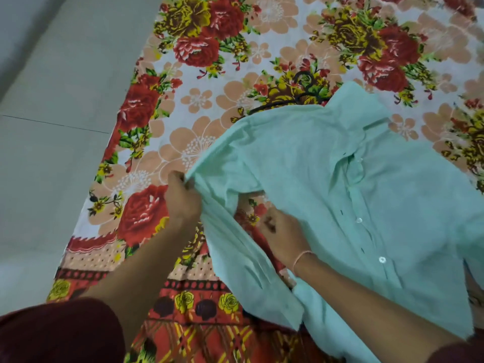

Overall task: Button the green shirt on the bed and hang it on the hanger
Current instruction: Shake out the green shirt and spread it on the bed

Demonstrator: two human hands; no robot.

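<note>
On the bed (209,121), near its left edge, your left hand (182,200) pinches the green shirt (327,179)'s sleeve; your right hand (284,238) grips fabric. Collar points away, covering the hanger (296,96).

Soft, even indoor light — faint shadows, no glare; slight motion blur throughout, wide-angle bending toward the edges.

The floral bedsheet (209,121) lies bare across the top and centre left of the frame — open room there. The green shirt (353,205) spreads over the centre and right, covering all but the hook and one arm of the black hanger (296,96) at upper centre. Lower centre, both forearms and the lifted sleeve crowd the space — little passage between them
</note>
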